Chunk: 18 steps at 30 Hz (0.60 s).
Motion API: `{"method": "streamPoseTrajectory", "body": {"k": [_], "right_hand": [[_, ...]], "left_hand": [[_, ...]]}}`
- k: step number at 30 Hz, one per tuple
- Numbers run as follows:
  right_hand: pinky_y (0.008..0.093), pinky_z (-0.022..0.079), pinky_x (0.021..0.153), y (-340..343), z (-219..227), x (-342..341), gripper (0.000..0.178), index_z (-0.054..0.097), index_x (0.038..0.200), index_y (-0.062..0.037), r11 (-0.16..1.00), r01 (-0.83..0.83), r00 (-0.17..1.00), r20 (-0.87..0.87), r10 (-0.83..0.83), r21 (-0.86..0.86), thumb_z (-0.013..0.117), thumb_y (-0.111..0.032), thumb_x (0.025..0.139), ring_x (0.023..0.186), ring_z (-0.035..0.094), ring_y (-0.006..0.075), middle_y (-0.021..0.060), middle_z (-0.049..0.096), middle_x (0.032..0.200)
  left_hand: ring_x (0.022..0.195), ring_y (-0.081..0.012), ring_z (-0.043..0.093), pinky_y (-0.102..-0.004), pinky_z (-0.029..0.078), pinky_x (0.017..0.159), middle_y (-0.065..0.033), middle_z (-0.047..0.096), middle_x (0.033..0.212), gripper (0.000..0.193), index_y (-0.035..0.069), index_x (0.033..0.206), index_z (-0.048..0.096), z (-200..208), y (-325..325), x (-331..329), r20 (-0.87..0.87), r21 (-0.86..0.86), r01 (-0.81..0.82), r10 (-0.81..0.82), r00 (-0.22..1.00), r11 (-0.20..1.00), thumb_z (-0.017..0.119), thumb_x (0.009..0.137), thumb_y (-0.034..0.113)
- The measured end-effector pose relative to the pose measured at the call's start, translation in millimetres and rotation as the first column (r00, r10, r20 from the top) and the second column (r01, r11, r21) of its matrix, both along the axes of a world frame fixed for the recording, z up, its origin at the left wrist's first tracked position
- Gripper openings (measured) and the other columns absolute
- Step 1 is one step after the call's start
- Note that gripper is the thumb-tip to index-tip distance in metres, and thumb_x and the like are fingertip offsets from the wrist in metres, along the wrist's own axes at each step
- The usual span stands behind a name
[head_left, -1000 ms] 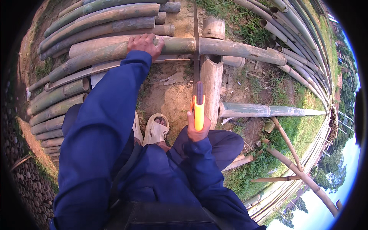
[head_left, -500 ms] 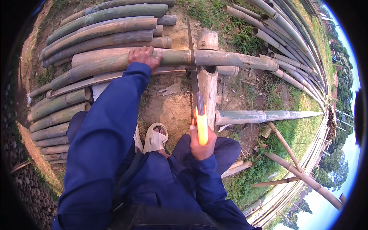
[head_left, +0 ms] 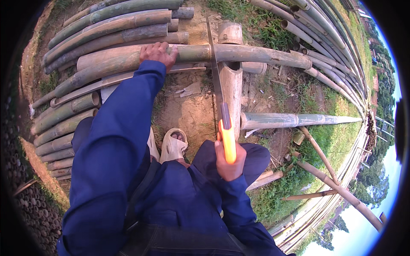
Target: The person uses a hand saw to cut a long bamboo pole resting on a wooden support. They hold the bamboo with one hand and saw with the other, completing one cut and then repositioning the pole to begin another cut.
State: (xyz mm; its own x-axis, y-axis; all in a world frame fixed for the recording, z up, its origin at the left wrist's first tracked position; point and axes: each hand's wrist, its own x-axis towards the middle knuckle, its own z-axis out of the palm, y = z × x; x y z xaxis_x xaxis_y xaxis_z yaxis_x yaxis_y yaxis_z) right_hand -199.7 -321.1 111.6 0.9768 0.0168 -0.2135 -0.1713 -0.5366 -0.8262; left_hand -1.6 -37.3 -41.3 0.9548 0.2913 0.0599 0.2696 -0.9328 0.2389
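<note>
A long bamboo pole [head_left: 260,55] lies crosswise in front of me, over other bamboo pieces. My left hand [head_left: 158,55] is closed over its top, left of the saw. Wrapped round the orange-yellow handle [head_left: 228,145] of a hand saw is my right hand [head_left: 230,162]. The saw's long blade [head_left: 215,70] points away from me and crosses the pole; how deep it sits in the bamboo I cannot tell. Just right of the blade, an upright-looking hollow bamboo post [head_left: 231,91] shows its open end beneath the pole.
Cut bamboo lengths [head_left: 124,21] lie in rows at the far left, with more [head_left: 64,128] at the near left. Long poles [head_left: 324,25] are stacked at the far right. Another pole [head_left: 294,120] extends rightward, near slanted bamboo supports [head_left: 337,187]. My sandalled foot [head_left: 174,145] rests on bare soil.
My right hand and the saw have shifted slightly toward me. The left hand keeps its hold on the pole. The whole view has tilted a little.
</note>
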Motion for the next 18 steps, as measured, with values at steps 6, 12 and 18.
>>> {"method": "streamPoseTrajectory", "body": {"k": [6, 12, 18], "right_hand": [[0.0347, 0.043, 0.053, 21.7, -27.7, 42.6, 0.019, 0.060, 0.083, 0.0026, 0.998, 0.038, 0.999, 0.026, -0.039, 0.057, 0.072, -0.008, 0.093, 0.054, 0.049, 0.0158, 0.0107, 0.055, 0.061], [0.0351, 0.054, 0.065, -21.1, 12.4, -60.9, 0.024, 0.070, 0.113, 0.0028, 0.997, -0.040, 0.998, 0.046, 0.042, -0.061, 0.071, -0.004, 0.090, 0.068, 0.072, 0.0269, 0.0168, 0.069, 0.078], [0.0358, 0.045, 0.055, 11.3, -62.2, 49.0, 0.015, 0.063, 0.084, 0.0023, 0.997, -0.005, 0.997, 0.079, -0.001, 0.077, 0.073, -0.006, 0.092, 0.056, 0.057, 0.0183, 0.0128, 0.059, 0.064]], "left_hand": [[0.111, -0.0300, 0.067, -0.0447, 0.043, 0.105, -0.0106, 0.074, 0.112, 0.052, 0.014, 0.111, 0.073, -6.7, -3.3, -6.8, -0.023, -0.007, 0.021, -0.022, 1.000, 1.000, 0.046, 0.099, 0.057], [0.112, -0.0291, 0.066, -0.0422, 0.042, 0.106, -0.0117, 0.073, 0.115, 0.057, 0.013, 0.115, 0.074, -2.4, 1.1, 1.0, -0.019, 0.011, -0.007, 0.008, 1.000, 1.000, 0.043, 0.098, 0.058], [0.115, -0.0304, 0.065, -0.0428, 0.040, 0.107, -0.0120, 0.072, 0.118, 0.060, 0.012, 0.118, 0.073, 4.8, -6.1, 4.5, -0.042, 0.010, 0.037, -0.036, 0.998, 0.999, 0.039, 0.100, 0.059]]}}
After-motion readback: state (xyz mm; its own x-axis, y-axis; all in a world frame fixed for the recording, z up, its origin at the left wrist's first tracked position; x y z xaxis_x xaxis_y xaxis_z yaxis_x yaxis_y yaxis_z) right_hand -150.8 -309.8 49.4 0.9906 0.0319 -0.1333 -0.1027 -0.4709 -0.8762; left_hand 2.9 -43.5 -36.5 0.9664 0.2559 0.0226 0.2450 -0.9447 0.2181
